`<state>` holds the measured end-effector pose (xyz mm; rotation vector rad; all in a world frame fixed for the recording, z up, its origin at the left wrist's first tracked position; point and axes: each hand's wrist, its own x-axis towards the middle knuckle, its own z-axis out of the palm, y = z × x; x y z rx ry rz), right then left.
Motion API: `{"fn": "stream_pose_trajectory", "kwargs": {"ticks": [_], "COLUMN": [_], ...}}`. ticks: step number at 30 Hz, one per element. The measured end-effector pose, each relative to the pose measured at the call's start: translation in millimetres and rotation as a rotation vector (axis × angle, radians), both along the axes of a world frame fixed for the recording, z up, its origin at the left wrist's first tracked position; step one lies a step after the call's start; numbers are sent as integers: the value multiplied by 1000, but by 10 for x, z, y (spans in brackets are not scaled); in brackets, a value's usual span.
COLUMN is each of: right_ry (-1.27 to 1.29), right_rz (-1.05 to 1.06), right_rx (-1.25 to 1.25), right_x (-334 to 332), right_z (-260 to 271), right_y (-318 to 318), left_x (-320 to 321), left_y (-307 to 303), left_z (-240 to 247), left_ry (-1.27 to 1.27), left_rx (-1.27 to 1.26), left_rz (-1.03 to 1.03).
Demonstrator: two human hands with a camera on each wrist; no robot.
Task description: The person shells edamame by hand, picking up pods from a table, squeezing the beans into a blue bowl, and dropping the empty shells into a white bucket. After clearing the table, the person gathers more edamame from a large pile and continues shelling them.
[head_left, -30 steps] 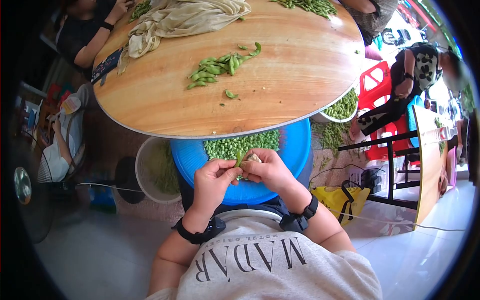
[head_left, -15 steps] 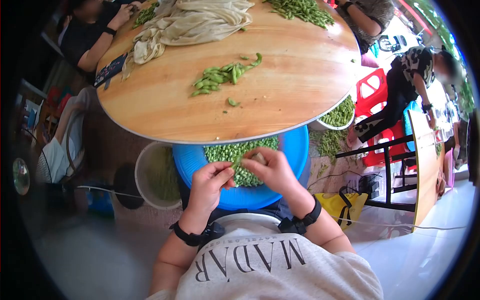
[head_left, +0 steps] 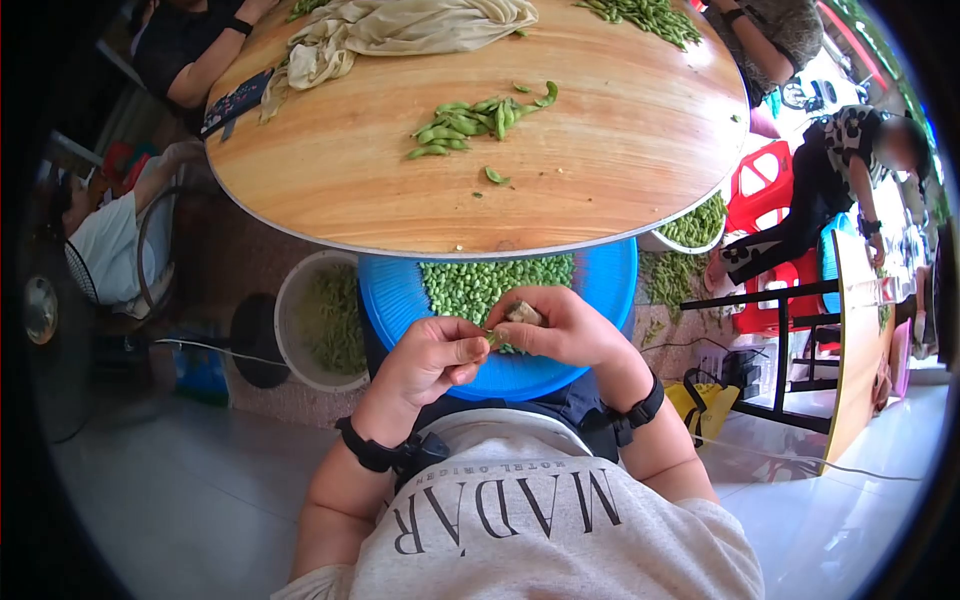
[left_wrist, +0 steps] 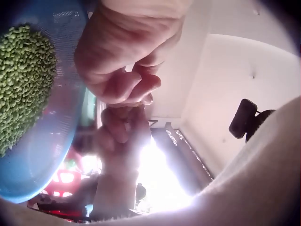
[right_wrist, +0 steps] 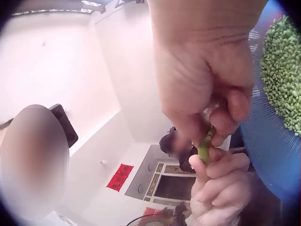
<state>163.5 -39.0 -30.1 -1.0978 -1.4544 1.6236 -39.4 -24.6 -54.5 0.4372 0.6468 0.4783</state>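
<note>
A green soybean pod (right_wrist: 203,153) is stretched between both hands, mostly covered by fingers. My left hand (head_left: 437,355) pinches one end between thumb and index finger. At the other end, the thumb and fingers of my right hand (head_left: 575,328) grip it, with a pale, brownish wrapping (head_left: 523,313) around one finger. Both hands are over the near part of a wide blue basket (head_left: 390,300). Shelled green beans (head_left: 490,285) lie heaped in that basket. From below, the left wrist view shows the left fingers curled in close to the right hand.
Ahead is a round wooden table (head_left: 370,200) with a small pile of pods (head_left: 465,125) and a cream cloth (head_left: 410,25). A bucket of pods (head_left: 290,320) stands left; another tub (head_left: 720,235) sits right. Other people are around the table, and one person (head_left: 850,160) bends at the right.
Both hands stay together over the basket while the fingers shift on the pod, which shows less than a second ago. The head view has tilted slightly. The person at right has bent and lowered an arm.
</note>
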Motion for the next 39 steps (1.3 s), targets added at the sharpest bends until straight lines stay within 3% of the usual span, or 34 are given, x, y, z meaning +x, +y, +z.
{"fn": "stream_pose_trajectory", "kwargs": {"ticks": [2, 8, 14, 16, 17, 20, 23, 26, 27, 33, 36, 37, 39], "right_ry": [-7, -8, -108, 83, 179, 325, 260, 271, 258, 235, 91, -75, -260], "right_rz": [21, -39, -107, -90, -78, -20, -25, 44, 74, 36, 25, -20, -25], "right_rx": [111, -207, -205, -373, -453, -394, -70, -163, -344, -106, -88, 153, 251], "right_x": [-5, -53, -104, -68, -51, -56, -123, -48, 6, -12, 36, 52, 111], "right_z": [-56, 26, -98, -141, -168, -278, -418, -513, -405, -468, -359, -359, -150], "right_y": [-19, -22, -14, -36, -36, -81, -118, -154, -166, -240, -227, -207, -116], "left_x": [-2, 77, 164, 192, 175, 78, 66, 52, 52, 46, 38, 59, 131], "left_y": [10, -10, -58, -102, -104, -96, -122, -181, -192, -176, -155, -154, -127], "left_z": [19, 130, 88, 85, 76, 57, 51, 18, 46, 20, -91, -114, -87], "left_ry": [-14, 258, 448, 552, 487, 400, 485, 493, 471, 333, 376, 414, 497], "left_rx": [4, 282, 453, 565, 500, 408, 491, 456, 409, 250, 296, 328, 388], "left_rz": [-23, -46, 0, 28, 34, 28, -37, -101, -116, -108, -71, -58, -41]}}
